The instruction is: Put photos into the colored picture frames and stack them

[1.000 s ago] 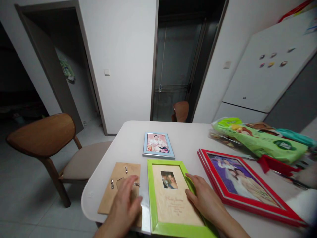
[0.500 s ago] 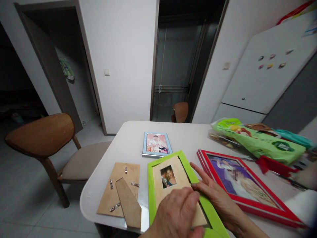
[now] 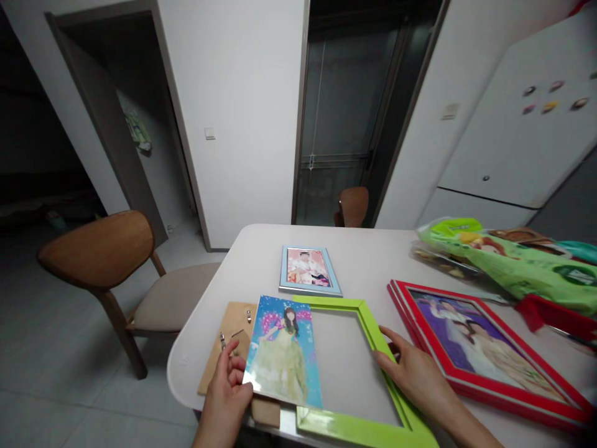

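Note:
My left hand pinches the lower left edge of a glossy photo print, which shows a figure in a pale yellow-green gown on blue. The print is tilted and covers the left side of a lime-green picture frame. My right hand grips that frame's right side, thumb on the rim. Through the frame's opening a plain pale surface shows. Under the print and my left hand lies a brown backing board with metal clips, partly hidden; the end of its stand leg sticks out below.
A light blue framed photo lies farther back on the white table. Stacked red frames are to the right. Behind them lie a green printed bag and a red-handled tool. A wooden chair stands left.
The pale panel with the small photo no longer shows in the green frame. My left hand has moved left, now holding the gown print. My right hand stays at the frame's right side.

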Tool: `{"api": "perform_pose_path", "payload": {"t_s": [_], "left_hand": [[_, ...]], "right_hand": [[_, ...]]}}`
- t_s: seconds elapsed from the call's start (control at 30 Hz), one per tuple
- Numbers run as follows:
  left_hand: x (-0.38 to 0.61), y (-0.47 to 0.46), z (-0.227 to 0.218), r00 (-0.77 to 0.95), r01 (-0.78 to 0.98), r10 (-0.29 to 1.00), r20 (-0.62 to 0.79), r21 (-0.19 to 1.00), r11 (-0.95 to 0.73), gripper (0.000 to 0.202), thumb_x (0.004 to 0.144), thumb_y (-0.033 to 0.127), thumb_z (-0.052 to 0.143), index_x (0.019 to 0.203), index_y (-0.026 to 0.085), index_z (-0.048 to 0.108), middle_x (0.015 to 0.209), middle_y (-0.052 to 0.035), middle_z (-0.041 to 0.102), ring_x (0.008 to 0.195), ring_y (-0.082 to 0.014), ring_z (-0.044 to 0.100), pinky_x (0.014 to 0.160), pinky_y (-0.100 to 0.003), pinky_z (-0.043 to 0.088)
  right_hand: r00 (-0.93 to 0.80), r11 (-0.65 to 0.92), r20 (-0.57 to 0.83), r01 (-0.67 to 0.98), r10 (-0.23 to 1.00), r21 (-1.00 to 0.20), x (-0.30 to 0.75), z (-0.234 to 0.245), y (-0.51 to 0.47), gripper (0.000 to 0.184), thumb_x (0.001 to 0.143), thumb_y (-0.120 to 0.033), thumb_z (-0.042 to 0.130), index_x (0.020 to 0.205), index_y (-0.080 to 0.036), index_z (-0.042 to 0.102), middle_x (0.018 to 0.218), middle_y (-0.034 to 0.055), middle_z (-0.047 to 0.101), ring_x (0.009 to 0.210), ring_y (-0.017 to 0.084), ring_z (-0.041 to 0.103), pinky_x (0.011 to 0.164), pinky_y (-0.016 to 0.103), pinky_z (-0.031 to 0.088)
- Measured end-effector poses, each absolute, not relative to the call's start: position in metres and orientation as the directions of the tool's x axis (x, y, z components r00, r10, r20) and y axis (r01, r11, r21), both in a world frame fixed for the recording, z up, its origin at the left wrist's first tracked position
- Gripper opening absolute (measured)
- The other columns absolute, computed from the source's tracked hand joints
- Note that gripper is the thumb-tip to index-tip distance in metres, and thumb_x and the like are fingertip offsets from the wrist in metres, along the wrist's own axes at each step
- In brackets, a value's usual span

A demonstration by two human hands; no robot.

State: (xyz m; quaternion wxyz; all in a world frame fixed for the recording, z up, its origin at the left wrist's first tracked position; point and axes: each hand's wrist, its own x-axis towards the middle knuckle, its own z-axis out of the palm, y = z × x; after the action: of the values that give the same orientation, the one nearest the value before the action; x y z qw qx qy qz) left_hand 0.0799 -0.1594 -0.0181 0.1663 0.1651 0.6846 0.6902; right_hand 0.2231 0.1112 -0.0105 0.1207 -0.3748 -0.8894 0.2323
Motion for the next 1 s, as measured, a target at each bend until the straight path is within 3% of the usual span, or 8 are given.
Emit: {"api": "perform_pose_path", "payload": {"t_s": [0.23,0.33,0.47,0.57,0.67,0.83,0.93,1.0], "left_hand": [[0.079,-0.168,-0.012,-0.824,0.351,0.554,0.120,0.875,0.333,0.049,0.068,0.018,0.048,0.116,0.015,0.038,0.087,-0.0041,0.054,0.058,-0.0129,0.052,0.056,-0.025,0.045],[0.079,-0.169,-0.009,-0.770,0.524,0.593,0.236,0.764,0.376,0.046,0.070,0.018,0.047,0.116,0.014,0.040,0.097,-0.0094,0.055,0.077,-0.0199,0.056,0.071,-0.032,0.047],[0.090,-0.159,-0.012,-0.589,0.754,0.710,0.386,0.578,0.311,0.051,0.067,0.013,0.046,0.117,0.014,0.041,0.120,-0.0131,0.046,0.112,-0.0263,0.040,0.093,-0.040,0.034],[0.098,-0.145,-0.017,-0.432,0.845,0.827,0.361,0.482,0.231,0.066,0.057,0.007,0.047,0.122,0.012,0.038,0.130,-0.0145,0.036,0.119,-0.0290,0.030,0.097,-0.044,0.028],[0.098,-0.131,-0.018,-0.358,0.871,0.872,0.334,0.457,0.182,0.075,0.051,0.004,0.046,0.125,0.013,0.035,0.133,-0.0142,0.031,0.121,-0.0312,0.027,0.097,-0.049,0.024],[0.096,-0.113,0.005,-0.509,0.727,0.659,0.553,0.686,-0.014,0.052,0.071,0.007,0.040,0.122,0.020,0.039,0.128,-0.0069,0.041,0.119,-0.0226,0.034,0.099,-0.041,0.025],[0.109,-0.098,0.024,-0.807,0.305,0.489,0.332,0.942,-0.137,0.037,0.080,0.021,0.040,0.117,0.016,0.045,0.115,-0.0088,0.053,0.110,-0.0234,0.045,0.095,-0.037,0.033],[0.121,-0.088,0.029,-0.862,0.024,0.489,0.135,0.974,-0.226,0.041,0.078,0.030,0.045,0.115,0.013,0.046,0.107,-0.0107,0.059,0.104,-0.0257,0.050,0.091,-0.036,0.038]], "right_hand": [[-0.739,0.747,0.194,0.558,0.646,-0.362,0.226,-0.012,0.111,0.046,0.069,-0.031,0.042,0.107,-0.006,0.052,0.100,0.0161,0.057,0.091,0.027,0.053,0.080,0.037,0.040],[-0.736,0.738,0.272,0.430,0.620,-0.520,0.218,-0.007,0.095,0.041,0.070,-0.031,0.044,0.104,-0.010,0.053,0.102,0.0141,0.056,0.090,0.024,0.053,0.081,0.036,0.040],[-0.782,0.347,0.023,0.250,0.623,-0.904,0.188,-0.012,0.062,0.050,0.070,-0.033,0.047,0.115,-0.012,0.042,0.080,0.0050,0.060,0.056,0.013,0.056,0.051,0.026,0.045],[-0.820,-0.024,-0.209,0.232,0.532,-0.972,0.163,-0.013,0.043,0.054,0.068,-0.029,0.050,0.116,-0.007,0.039,0.053,-0.0037,0.054,0.037,0.009,0.047,0.037,0.020,0.037],[-0.874,-0.217,-0.246,0.166,0.420,-0.962,0.153,0.007,0.030,0.036,0.067,-0.024,0.051,0.099,-0.008,0.054,0.050,-0.0042,0.052,0.035,0.005,0.042,0.036,0.017,0.034],[-0.886,-0.263,-0.092,-0.034,0.454,-0.964,0.163,0.053,0.015,0.039,0.069,-0.036,0.055,0.101,-0.015,0.054,0.077,0.0030,0.061,0.060,0.009,0.053,0.051,0.020,0.043],[-0.832,-0.256,-0.172,0.038,0.527,-0.966,0.172,0.046,0.014,0.048,0.069,-0.045,0.052,0.108,-0.018,0.050,0.100,0.0078,0.059,0.077,0.014,0.057,0.060,0.024,0.046],[-0.813,-0.317,-0.231,0.060,0.534,-0.947,0.177,0.031,0.019,0.046,0.072,-0.046,0.045,0.109,-0.018,0.048,0.104,0.0092,0.058,0.080,0.016,0.058,0.061,0.025,0.046]]}}
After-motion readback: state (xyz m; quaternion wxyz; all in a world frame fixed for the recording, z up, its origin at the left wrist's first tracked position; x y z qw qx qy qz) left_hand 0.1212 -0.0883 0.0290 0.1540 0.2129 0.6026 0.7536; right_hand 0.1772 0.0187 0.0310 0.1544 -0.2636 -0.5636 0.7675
